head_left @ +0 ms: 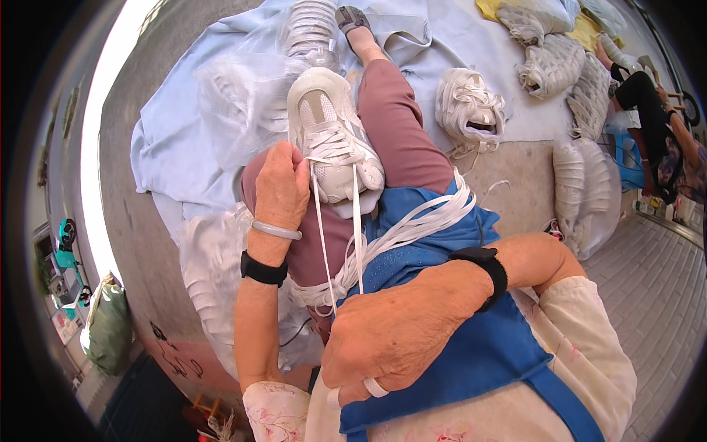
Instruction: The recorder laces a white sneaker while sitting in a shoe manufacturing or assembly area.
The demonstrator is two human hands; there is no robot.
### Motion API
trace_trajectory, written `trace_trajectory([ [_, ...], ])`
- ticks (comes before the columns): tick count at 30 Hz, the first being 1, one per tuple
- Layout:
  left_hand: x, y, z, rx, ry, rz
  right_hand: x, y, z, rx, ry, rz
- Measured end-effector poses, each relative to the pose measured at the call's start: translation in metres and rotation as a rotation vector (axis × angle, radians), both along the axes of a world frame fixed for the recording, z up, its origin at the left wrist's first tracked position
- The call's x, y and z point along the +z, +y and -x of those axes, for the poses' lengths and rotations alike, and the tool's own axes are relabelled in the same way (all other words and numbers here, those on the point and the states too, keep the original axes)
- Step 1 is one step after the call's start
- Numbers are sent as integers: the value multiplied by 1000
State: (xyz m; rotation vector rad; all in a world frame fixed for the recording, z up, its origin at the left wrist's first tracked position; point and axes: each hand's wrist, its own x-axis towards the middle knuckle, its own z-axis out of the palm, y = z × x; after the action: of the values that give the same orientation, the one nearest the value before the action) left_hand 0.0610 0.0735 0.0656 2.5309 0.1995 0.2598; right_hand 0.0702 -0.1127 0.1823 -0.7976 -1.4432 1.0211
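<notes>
A white sneaker (333,125) with a grey-beige stripe on its toe rests on my lap, toe pointing away from me. My left hand (283,184) is closed at its left edge, beside the eyelets; its fingertips are hidden. Two ends of a white shoelace (357,228) run taut from the sneaker toward my body. They lead to my right hand (401,331), which is closed around them in front of my chest, a white wrap on one finger. A bundle of loose white laces (420,228) lies across my thigh on the blue apron (471,361).
A second white sneaker (471,110) stands on the light blue cloth (166,147), to the right of my leg. Plastic-wrapped stacks of white shoes (582,180) lie right, left and ahead. Another person (648,103) sits at the far right. A green sack (108,331) stands at left.
</notes>
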Motion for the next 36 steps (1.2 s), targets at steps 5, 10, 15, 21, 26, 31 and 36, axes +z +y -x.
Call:
trace_trajectory([
  [5,2,-9,9,15,176,42,17,-15,-23,201,-40,10],
  [10,29,-8,1,91,607,523,26,-32,-33,274,175,5],
  [15,24,-6,16,79,690,525,34,-33,-27,294,111,-17],
  [21,37,-35,34,387,365,1052,18,-3,22,146,103,-46],
  [26,35,-53,37,217,683,1066,0,22,51,62,-30,-190],
  [31,26,-47,52,188,700,1273,-12,20,38,293,-276,40],
  [36,9,-35,81,269,565,1337,-49,-24,-15,49,-254,192],
])
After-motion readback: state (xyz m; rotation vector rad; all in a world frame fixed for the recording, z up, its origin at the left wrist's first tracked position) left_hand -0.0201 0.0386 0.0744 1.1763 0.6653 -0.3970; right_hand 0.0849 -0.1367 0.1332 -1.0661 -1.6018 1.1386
